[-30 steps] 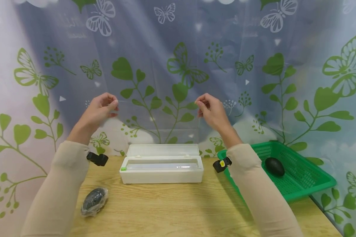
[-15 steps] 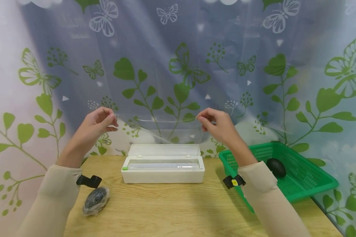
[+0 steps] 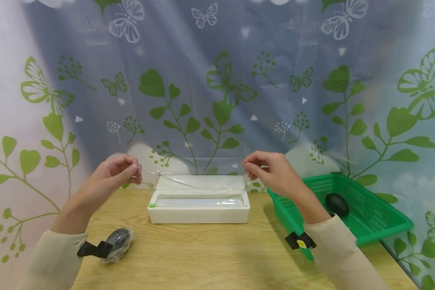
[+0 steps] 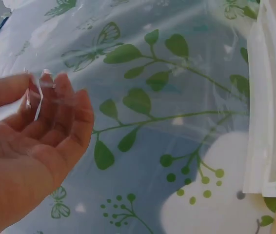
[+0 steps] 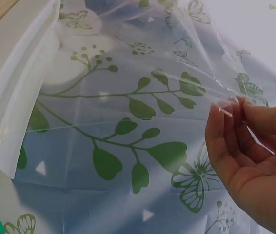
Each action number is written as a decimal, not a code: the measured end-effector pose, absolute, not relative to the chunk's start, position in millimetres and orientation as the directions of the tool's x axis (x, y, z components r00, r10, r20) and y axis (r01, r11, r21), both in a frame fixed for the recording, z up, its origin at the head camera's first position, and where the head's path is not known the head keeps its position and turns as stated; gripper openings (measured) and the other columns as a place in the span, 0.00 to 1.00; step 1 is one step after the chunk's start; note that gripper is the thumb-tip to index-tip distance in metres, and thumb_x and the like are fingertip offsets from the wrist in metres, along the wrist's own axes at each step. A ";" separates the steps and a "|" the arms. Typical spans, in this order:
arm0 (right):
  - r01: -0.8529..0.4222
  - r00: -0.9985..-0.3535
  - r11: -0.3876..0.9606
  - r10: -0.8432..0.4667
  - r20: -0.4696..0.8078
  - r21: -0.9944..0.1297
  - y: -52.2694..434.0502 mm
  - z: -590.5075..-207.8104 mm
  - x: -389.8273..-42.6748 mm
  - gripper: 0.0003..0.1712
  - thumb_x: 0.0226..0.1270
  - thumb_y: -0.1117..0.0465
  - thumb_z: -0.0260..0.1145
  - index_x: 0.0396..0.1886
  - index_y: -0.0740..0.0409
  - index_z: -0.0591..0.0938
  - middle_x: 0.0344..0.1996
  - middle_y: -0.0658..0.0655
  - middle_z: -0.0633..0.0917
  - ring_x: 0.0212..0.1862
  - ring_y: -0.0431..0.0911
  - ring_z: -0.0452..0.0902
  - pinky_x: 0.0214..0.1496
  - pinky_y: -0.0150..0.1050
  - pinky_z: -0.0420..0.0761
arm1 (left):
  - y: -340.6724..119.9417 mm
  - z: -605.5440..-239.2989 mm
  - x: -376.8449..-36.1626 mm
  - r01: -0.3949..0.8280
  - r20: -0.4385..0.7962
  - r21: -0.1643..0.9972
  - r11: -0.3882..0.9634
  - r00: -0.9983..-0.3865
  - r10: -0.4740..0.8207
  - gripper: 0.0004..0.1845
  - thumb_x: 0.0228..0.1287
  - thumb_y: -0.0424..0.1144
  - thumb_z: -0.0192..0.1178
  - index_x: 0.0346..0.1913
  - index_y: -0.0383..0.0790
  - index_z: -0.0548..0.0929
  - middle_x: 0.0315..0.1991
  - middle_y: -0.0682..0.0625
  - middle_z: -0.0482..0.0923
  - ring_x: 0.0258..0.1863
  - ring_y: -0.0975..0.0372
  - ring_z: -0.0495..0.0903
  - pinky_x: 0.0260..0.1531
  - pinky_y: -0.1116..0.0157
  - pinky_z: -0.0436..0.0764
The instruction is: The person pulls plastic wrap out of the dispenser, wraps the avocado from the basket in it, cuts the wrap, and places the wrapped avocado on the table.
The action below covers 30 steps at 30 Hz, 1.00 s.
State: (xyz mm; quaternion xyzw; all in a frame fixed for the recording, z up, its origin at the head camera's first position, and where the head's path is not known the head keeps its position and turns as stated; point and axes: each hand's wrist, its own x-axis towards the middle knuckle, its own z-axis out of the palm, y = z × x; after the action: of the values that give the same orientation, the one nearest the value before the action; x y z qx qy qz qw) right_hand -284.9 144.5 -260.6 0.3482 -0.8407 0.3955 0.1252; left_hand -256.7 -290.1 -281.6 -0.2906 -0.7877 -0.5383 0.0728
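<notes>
Both hands are up over the back edge of the wooden table (image 3: 210, 253), and stretched between them is a sheet of clear cling film (image 3: 195, 183). The left hand (image 3: 110, 175) has fingertips and thumb curled tight together, pinching the film's left corner; the left wrist view shows the wrinkled edge caught between those fingers (image 4: 55, 100). The right hand (image 3: 272, 171) does the same on the other side, thumb pressed to fingertips (image 5: 230, 114) with the film's right corner nipped between them. The sheet hangs low, just above the white dispenser box (image 3: 198, 203), and it runs down into the box's open slot, lid (image 3: 199, 183) tipped back behind it. That box sits at the middle of the table's back edge, right against the leaf-and-butterfly curtain (image 3: 217, 80).

Down at the front left corner, close by the left sleeve, lies a dark egg-shaped thing already wrapped in film (image 3: 117, 241). Along the right edge sits a green mesh basket (image 3: 377, 225), and inside it rests a bare dark egg-shaped thing (image 3: 337, 204), well apart from both hands
</notes>
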 end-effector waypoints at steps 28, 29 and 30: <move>-0.673 -0.423 0.320 -0.906 -0.007 -0.667 133.8 -345.5 -258.4 0.08 0.78 0.64 0.62 0.36 0.59 0.84 0.29 0.59 0.87 0.30 0.31 0.81 0.35 0.31 0.88 | -299.4 -375.1 -251.6 0.327 0.096 0.945 0.027 -0.351 0.931 0.07 0.77 0.20 0.45 0.46 0.22 0.75 0.37 0.27 0.74 0.36 0.49 0.82 0.42 0.57 0.89; -0.679 -0.419 0.329 -0.908 -0.022 -0.656 131.6 -350.0 -258.1 0.08 0.77 0.64 0.62 0.36 0.59 0.84 0.28 0.59 0.87 0.30 0.30 0.81 0.35 0.31 0.88 | -298.5 -377.7 -251.3 0.311 0.043 0.947 0.078 -0.362 0.931 0.06 0.78 0.22 0.47 0.45 0.23 0.75 0.37 0.25 0.75 0.36 0.51 0.84 0.43 0.58 0.89; -0.687 -0.411 0.336 -0.911 -0.036 -0.644 129.7 -354.6 -258.1 0.08 0.76 0.65 0.63 0.36 0.60 0.84 0.28 0.59 0.88 0.29 0.30 0.81 0.35 0.30 0.88 | -297.8 -380.1 -250.9 0.302 -0.010 0.944 0.133 -0.375 0.927 0.06 0.78 0.24 0.49 0.45 0.24 0.76 0.37 0.24 0.76 0.37 0.53 0.85 0.43 0.59 0.89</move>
State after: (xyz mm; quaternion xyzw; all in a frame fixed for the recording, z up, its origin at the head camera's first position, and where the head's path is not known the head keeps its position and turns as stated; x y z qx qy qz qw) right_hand -258.1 129.7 -354.6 0.5041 -0.7924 0.2790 -0.2003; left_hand -250.9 -297.8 -380.1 -0.4534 -0.6778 -0.4776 -0.3270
